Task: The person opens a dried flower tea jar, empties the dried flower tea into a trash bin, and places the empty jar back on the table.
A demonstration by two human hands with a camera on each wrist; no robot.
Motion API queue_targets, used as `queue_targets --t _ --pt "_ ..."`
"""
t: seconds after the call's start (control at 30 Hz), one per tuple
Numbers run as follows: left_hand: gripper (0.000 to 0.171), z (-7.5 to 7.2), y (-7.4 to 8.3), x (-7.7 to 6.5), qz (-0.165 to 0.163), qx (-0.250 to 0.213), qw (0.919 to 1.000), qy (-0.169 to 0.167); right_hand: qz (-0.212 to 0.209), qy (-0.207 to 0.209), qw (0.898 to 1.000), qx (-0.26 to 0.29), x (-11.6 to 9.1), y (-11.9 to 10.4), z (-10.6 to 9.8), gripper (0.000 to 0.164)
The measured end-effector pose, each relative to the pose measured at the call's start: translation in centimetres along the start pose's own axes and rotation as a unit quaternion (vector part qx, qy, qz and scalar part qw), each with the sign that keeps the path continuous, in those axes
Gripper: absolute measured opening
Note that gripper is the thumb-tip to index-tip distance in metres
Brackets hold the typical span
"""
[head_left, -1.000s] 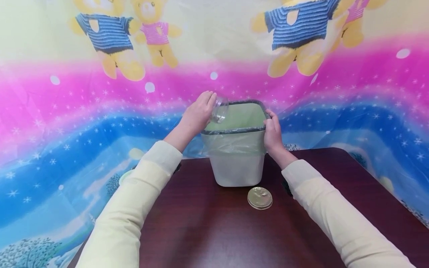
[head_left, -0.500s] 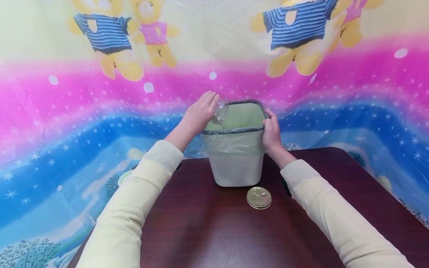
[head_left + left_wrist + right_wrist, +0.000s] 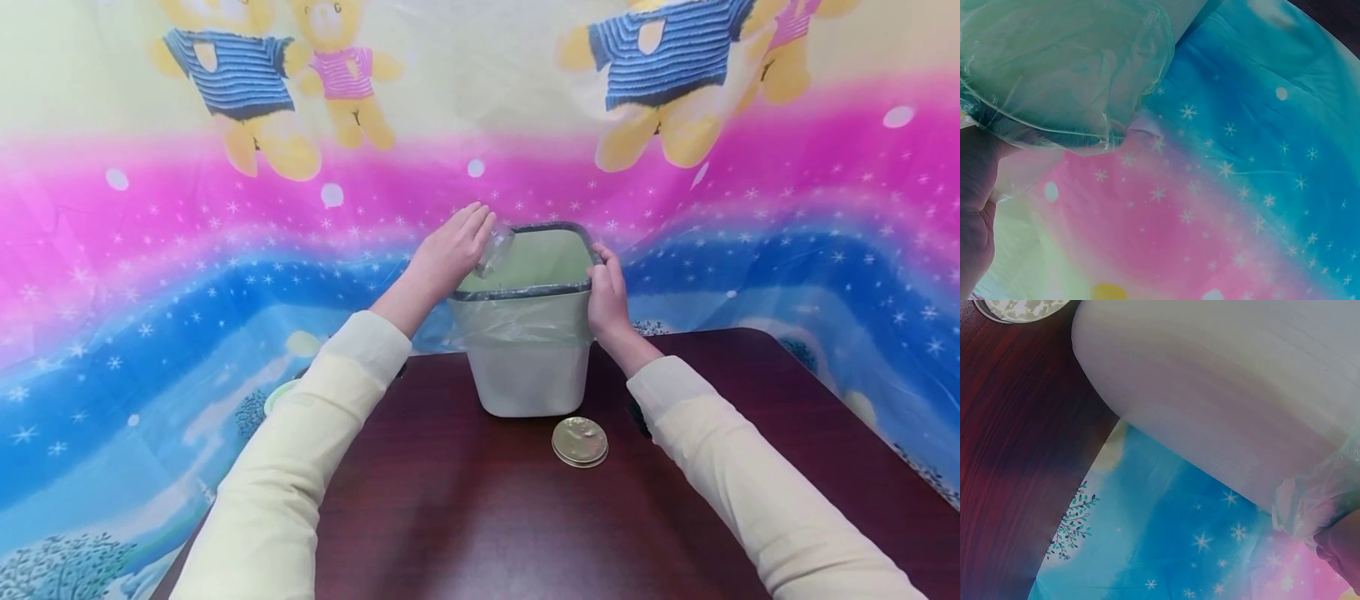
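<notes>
In the head view my left hand (image 3: 450,250) holds a clear plastic jar (image 3: 493,252) tipped over the left side of a trash bin (image 3: 531,375). The jar's mouth points down into the bin; the hand hides most of the jar. My right hand (image 3: 609,292) grips the bin's dark rim on the right. A see-through bag liner (image 3: 525,318) folds over that rim and hangs down outside. The left wrist view shows part of my left hand (image 3: 975,206) beside the liner. At the right wrist view's lower right, my right hand (image 3: 1341,550) touches the liner.
A round gold-coloured lid (image 3: 581,442) lies on the dark wooden table (image 3: 450,517) in front of the bin. A pale green round edge (image 3: 279,398) peeks out behind the left sleeve. A printed cloth backdrop (image 3: 480,108) with bears and snowflakes hangs behind the table.
My left hand has shifted slightly right and the jar has turned further over the bin, its tilt steeper. My right hand, the bin and the lid stay about the same.
</notes>
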State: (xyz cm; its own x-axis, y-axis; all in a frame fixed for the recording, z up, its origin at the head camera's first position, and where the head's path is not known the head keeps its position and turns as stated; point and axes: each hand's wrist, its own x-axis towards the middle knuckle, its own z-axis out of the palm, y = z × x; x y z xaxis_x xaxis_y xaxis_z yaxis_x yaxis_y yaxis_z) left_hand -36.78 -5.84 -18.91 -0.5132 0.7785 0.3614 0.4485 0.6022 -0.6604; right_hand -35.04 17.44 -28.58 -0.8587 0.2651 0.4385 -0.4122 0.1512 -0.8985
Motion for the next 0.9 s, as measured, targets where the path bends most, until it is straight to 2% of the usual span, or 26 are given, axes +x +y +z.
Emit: queue_targets --t 0.4,0.6,0.9 --pt "0.066 -0.08 0.15 0.30 0.030 0.069 0.9972 0.008 0.005 -0.002 1.000 0.006 -0.03 -0.02 0.01 0.055" --pt "0.063 -0.13 0.23 0.48 0.056 0.124 0.9906 0.018 0.005 0.003 1.000 0.012 -0.09 -0.02 0.00 0.056" --pt "0.062 -0.36 0.29 0.54 0.087 0.171 0.9814 0.002 0.002 0.005 1.000 0.011 -0.05 0.09 0.01 0.056"
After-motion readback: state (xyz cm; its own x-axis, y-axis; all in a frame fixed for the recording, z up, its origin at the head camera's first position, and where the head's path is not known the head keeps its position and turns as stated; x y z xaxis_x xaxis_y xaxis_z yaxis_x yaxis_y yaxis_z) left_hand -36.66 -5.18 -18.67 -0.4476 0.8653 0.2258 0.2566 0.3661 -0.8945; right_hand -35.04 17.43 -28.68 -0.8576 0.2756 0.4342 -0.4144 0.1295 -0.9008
